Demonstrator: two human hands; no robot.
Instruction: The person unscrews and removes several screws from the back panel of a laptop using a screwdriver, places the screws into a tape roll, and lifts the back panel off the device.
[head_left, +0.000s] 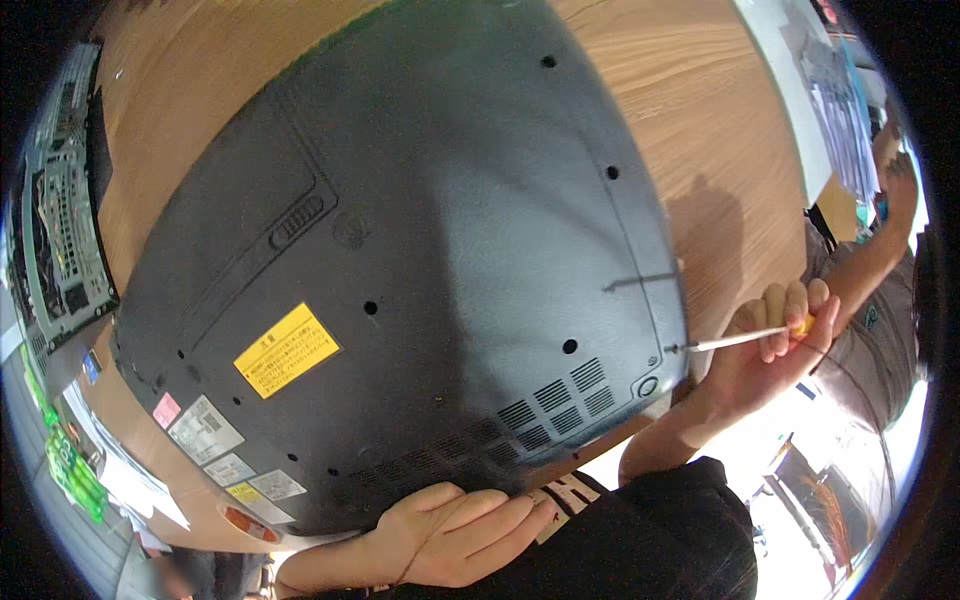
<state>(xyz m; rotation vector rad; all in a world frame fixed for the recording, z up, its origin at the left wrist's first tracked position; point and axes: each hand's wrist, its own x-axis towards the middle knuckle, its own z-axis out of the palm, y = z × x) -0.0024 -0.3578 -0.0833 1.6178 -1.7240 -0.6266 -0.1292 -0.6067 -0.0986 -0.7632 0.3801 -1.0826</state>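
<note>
A black laptop (pixel 480 200) lies underside up on the wooden table, with screw holes, vent slots and a yellow label (pixel 287 350) on its cover. My right hand (pixel 785 325) grips a screwdriver (pixel 735 341) by its yellow handle. The tool's thin metal shaft slants to a screw hole near the laptop's right corner, its tip at the hole; whether it meets a screw is too small to tell. Against the near edge, beside the vents, my left hand (pixel 465 535) rests with its fingers stretched out, holding nothing.
At the far left stands an opened electronic chassis (pixel 68 220) with exposed boards. Green packages (pixel 75 470) and white papers lie lower left. An orange-and-white object (pixel 250 523) sits at the near table edge. On the right, another person's arm (pixel 875 260) reaches toward stacked papers (pixel 840 130).
</note>
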